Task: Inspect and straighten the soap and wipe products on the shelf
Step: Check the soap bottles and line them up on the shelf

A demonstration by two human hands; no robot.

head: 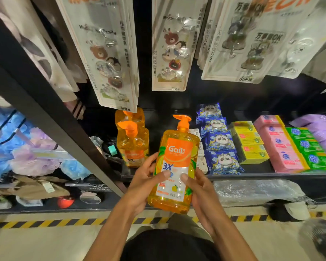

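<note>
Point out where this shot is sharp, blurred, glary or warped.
Head view: the orange soap bottle held in the left hand and right hand is sharp; the green soap boxes at the right edge smear; glare streaks the hanging hook packs; the wide lens tilts the black shelf post.

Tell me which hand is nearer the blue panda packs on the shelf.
Right. The right hand grips the orange bottle on its right side, just below-left of the front panda pack; the left hand grips the bottle's opposite side, farther away.
</note>
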